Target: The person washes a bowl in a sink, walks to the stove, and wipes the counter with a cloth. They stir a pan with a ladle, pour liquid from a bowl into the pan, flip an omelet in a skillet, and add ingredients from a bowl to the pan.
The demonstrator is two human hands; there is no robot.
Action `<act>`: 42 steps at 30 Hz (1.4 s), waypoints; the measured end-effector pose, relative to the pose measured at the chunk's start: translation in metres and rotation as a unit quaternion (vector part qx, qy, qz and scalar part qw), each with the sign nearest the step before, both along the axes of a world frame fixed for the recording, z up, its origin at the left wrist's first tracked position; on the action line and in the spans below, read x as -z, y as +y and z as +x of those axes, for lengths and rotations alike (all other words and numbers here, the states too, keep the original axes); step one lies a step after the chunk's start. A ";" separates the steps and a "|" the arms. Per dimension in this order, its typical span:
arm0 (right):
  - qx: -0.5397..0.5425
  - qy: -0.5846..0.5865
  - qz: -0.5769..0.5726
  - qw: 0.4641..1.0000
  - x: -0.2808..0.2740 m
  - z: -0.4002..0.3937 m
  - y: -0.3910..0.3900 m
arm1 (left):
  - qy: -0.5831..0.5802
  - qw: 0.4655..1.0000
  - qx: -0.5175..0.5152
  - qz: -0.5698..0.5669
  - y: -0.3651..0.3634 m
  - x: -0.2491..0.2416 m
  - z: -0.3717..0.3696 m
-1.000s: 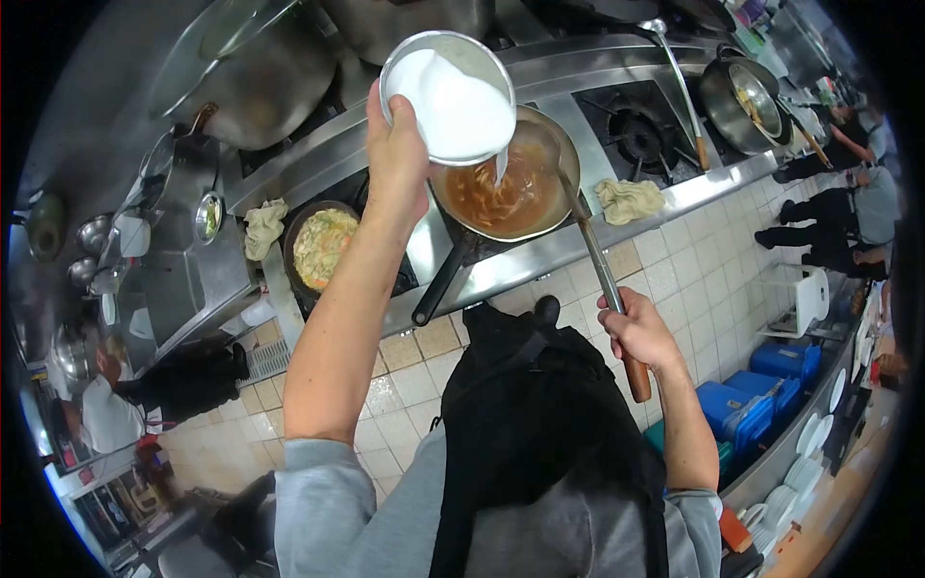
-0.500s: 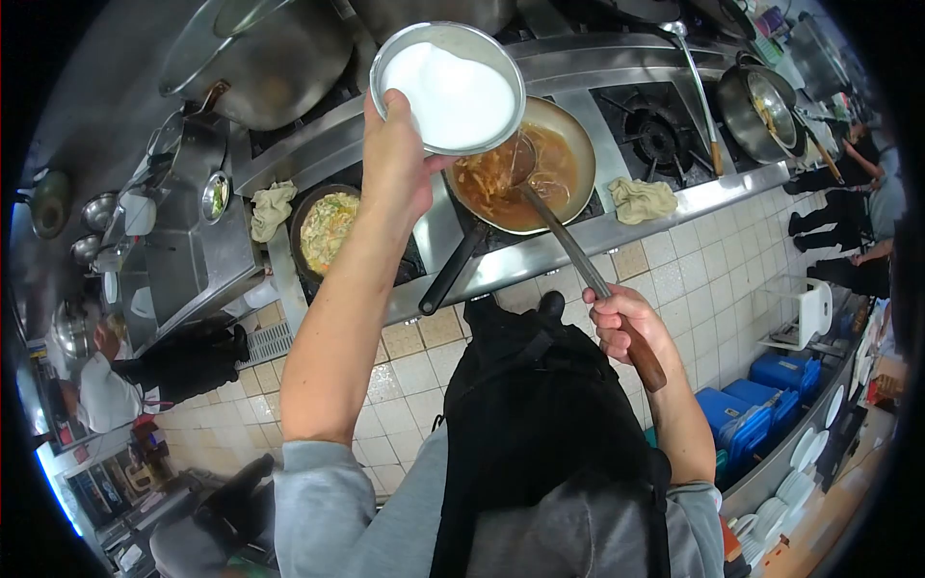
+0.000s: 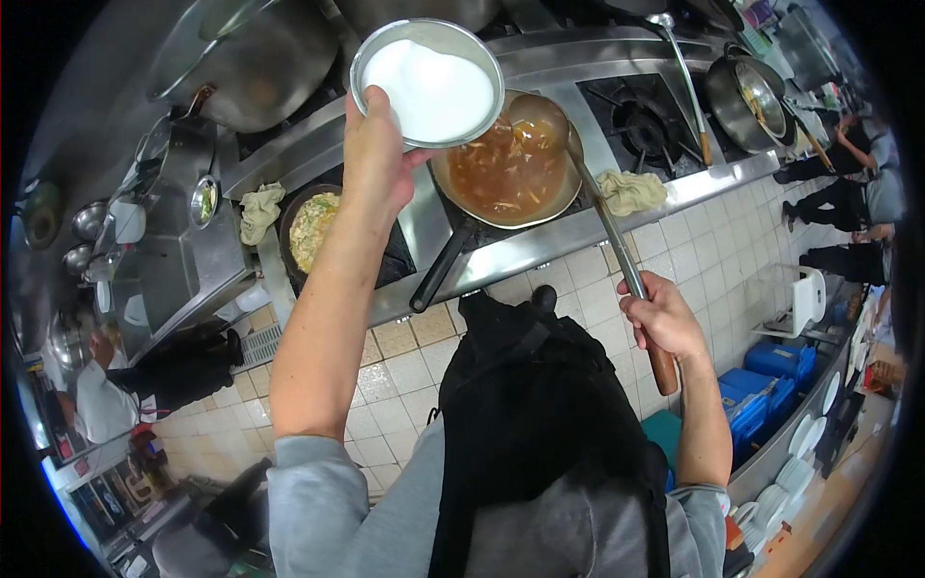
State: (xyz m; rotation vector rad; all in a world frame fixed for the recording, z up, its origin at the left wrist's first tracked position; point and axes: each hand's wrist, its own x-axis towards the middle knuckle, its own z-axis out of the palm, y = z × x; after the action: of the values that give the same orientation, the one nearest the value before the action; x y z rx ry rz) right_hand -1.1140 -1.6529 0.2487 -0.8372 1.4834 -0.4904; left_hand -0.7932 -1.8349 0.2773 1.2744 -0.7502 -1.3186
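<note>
My left hand (image 3: 379, 154) grips a metal bowl (image 3: 498, 81) of white, smooth contents, thumb over its rim, held above the left edge of a frying pan. The frying pan (image 3: 461, 197) sits on the stove with brown sauce (image 3: 506, 183) and pale strips in it; its black handle (image 3: 443, 267) points toward me. With my right hand (image 3: 663, 313) I hold a ladle (image 3: 617, 236) by its wooden grip. The ladle's head rests in the sauce at the pan's far right side.
Left of my forearm, a second pan (image 3: 313, 226) holds an egg-coloured mixture. Cloths (image 3: 631, 193) lie on the stove edge. A bare burner (image 3: 647, 130) is to the right, with another ladle (image 3: 686, 87) beside it. People (image 3: 853, 193) stand at far right.
The ladle's head has swept from the middle of the sauce to the pan's far right, and my right hand has shifted right. The bowl still hangs over the pan's left side.
</note>
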 end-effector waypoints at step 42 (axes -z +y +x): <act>-0.010 0.065 -0.031 0.997 0.007 0.012 0.001 | -0.046 0.999 0.009 0.003 -0.005 0.009 0.016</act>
State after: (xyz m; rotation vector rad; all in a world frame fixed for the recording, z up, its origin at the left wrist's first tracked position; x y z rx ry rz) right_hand -1.1017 -1.6519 0.2413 -0.9476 1.5844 -0.4761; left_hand -0.7770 -1.8394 0.2679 1.3432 -0.8251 -1.2846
